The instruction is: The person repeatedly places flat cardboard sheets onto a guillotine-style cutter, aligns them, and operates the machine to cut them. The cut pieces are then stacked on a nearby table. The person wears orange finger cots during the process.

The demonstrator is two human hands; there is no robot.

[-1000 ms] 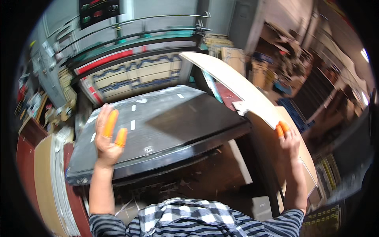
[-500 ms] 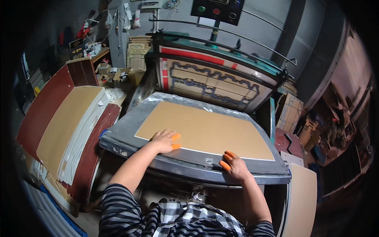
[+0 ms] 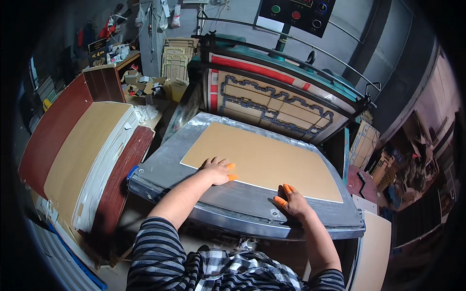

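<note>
A large tan cardboard sheet (image 3: 262,157) with a thin white edge lies flat on the grey metal bed (image 3: 165,157) of a press. My left hand (image 3: 217,172) rests on the sheet's near edge toward its left, fingers spread, with orange covers on two digits. Farther right, my right hand (image 3: 294,202) touches the near edge too; its orange-covered digits are apart and the other fingers are partly hidden. Behind the bed stands the tilted upper plate, carrying a die board (image 3: 276,104) with dark jagged strips.
On the left, a stack of tan sheets (image 3: 80,150) sits beside dark red boards (image 3: 124,172). Another tan sheet (image 3: 374,247) stands at the lower right. A control box (image 3: 296,15) with buttons hangs above the press. Wooden die boards (image 3: 364,143) lean at the right.
The sheet has slid a little away from the bed's front edge, and both my hands have moved forward with it. The whole view has shifted slightly.
</note>
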